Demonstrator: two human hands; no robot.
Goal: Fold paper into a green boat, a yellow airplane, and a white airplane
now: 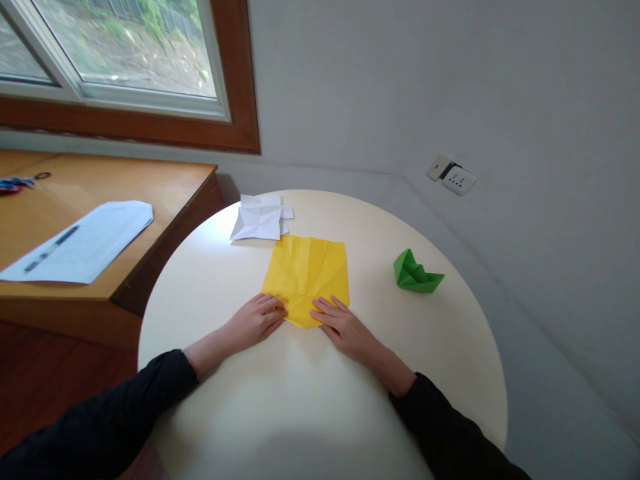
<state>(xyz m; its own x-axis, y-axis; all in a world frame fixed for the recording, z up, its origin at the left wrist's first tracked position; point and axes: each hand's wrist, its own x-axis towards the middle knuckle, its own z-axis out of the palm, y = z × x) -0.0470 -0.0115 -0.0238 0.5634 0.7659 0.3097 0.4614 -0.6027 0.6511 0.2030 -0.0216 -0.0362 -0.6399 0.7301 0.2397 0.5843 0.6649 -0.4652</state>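
A creased sheet of yellow paper (pixel 313 270) lies on the round white table (pixel 300 400), its near edge coming to a blunt point between my hands. My left hand (pixel 263 318) is at the sheet's near left corner, fingers together and closed on the edge; the thumb is hidden. Over the near right corner rests my right hand (pixel 346 328), open, with its fingers spread flat on the paper. A folded green paper boat (pixel 416 273) stands to the right, apart from both hands. Beyond the yellow sheet, at its far left, are creased white papers (pixel 257 220).
To the left stands a wooden desk (pixel 175 183) with white printed sheets (pixel 107 230), a dark pen-like strip (pixel 53 248) and scissors (pixel 23 181) on it. A window (pixel 135 47) and a wall with a socket (pixel 459 180) are behind the table.
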